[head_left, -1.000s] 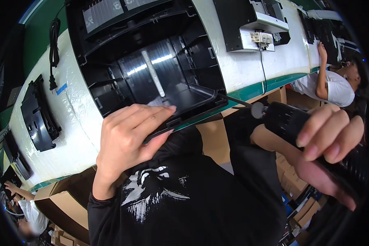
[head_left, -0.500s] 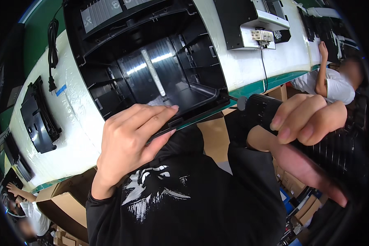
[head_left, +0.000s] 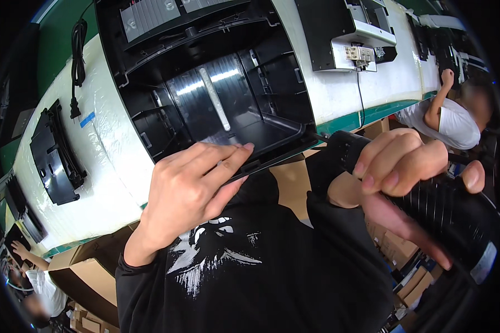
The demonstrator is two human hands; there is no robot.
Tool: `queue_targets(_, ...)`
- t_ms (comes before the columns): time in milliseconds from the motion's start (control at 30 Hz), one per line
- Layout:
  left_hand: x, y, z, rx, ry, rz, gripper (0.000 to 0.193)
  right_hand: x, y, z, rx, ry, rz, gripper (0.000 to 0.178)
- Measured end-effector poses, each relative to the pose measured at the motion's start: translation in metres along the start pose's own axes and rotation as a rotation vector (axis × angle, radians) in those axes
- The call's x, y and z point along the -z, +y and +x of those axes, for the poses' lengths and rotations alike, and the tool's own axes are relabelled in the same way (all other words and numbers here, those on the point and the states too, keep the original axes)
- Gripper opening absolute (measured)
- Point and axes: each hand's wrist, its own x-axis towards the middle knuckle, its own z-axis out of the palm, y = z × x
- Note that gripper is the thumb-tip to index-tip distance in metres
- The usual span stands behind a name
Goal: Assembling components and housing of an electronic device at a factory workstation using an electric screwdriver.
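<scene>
A large black plastic housing (head_left: 129,83), hollow and with ribbed side walls, lies open on the table in front of me. My left hand (head_left: 191,180) grips its near rim, fingers over the edge and thumb below. In my right hand (head_left: 408,161) is a black power screwdriver (head_left: 450,208), held level with its thick body stretching off to the right. Its narrow front end meets the housing's near right corner. Whether a screw sits at the tip is too small to tell.
To the left lie a black curved panel (head_left: 53,155) and a coiled power cord (head_left: 78,55). A metal-and-black assembly (head_left: 366,33) stands at the back right. Cardboard boxes (head_left: 94,277) sit below the table edge. Other people (head_left: 450,119) are at the far right and lower left.
My right hand has brought the screwdriver left, closer against the housing's corner, and more of its body shows. The left hand keeps its hold on the rim. The whole view has shifted slightly.
</scene>
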Motion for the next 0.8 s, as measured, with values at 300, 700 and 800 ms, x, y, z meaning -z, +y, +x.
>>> queue_targets(300,0.000,-0.007,-0.003,-0.053,0.011,-0.060,0.035,0.015,-0.011,0.023,-0.133,-0.151,0.040,0.082)
queue_targets(700,-0.003,-0.034,-0.044,-0.186,0.232,0.055,0.034,0.142,-0.088,0.018,0.410,0.559,-0.664,0.085)
queue_targets(800,-0.008,-0.042,-0.050,-0.150,0.325,0.140,0.042,0.160,-0.066,0.018,0.429,0.629,-0.773,0.089)
